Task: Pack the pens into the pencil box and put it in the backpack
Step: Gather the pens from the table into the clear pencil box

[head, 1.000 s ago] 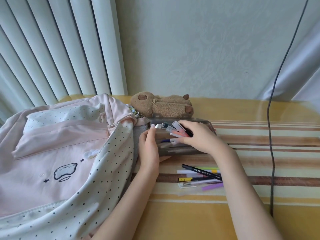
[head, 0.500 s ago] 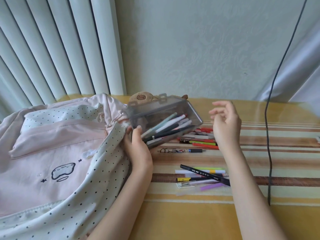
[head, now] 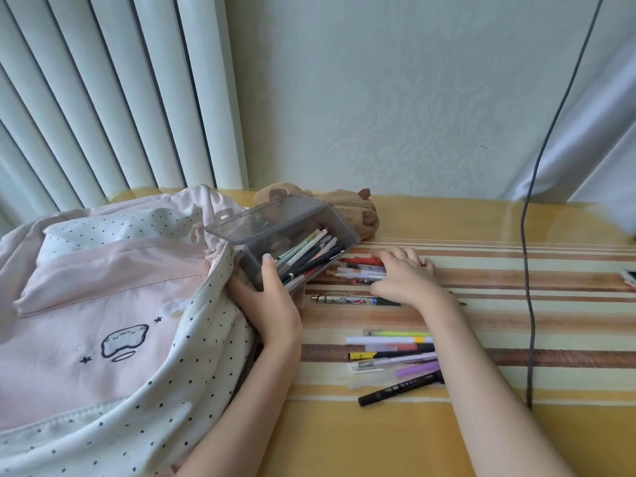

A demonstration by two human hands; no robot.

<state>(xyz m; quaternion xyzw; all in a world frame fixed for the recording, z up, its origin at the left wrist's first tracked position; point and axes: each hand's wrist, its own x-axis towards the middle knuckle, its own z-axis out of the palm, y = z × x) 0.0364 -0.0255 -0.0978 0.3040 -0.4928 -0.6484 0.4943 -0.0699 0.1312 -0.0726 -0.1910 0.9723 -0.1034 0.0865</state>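
a pink backpack [head: 103,304] with white, black-dotted panels is spread across the left of the striped table [head: 516,304], a small outlined shape with two stars stitched on its front. just to its right, the left hand [head: 272,304] is wrapped around the near end of the pencil box [head: 275,232], thumb laid over the rim, so that the box is held tilted with its open side facing the right and its far corner against the tabletop. the box is of smoky grey, see-through plastic, its hinged lid [head: 261,218] raised flat above it with a small tab at the left edge. a bundle of pens [head: 309,256] is seen lying inside, slanted along the box (white, pale green, black and reddish barrels can be made out). behind the box a brown plush toy [head: 354,208] is lying against the wall.

further right, the right hand [head: 402,277] is laid palm down over a cluster of red and white pens [head: 361,270] on the table, fingers curled loosely around them; whether they are truly gripped cannot be told. a single patterned pen [head: 344,299] lies just in front of that hand. nearer the viewer, a second group of pens and markers [head: 392,352] is lying beside the right forearm, a black marker [head: 399,389] angled at its near edge. a dark cable [head: 530,270] hangs down at the far right.
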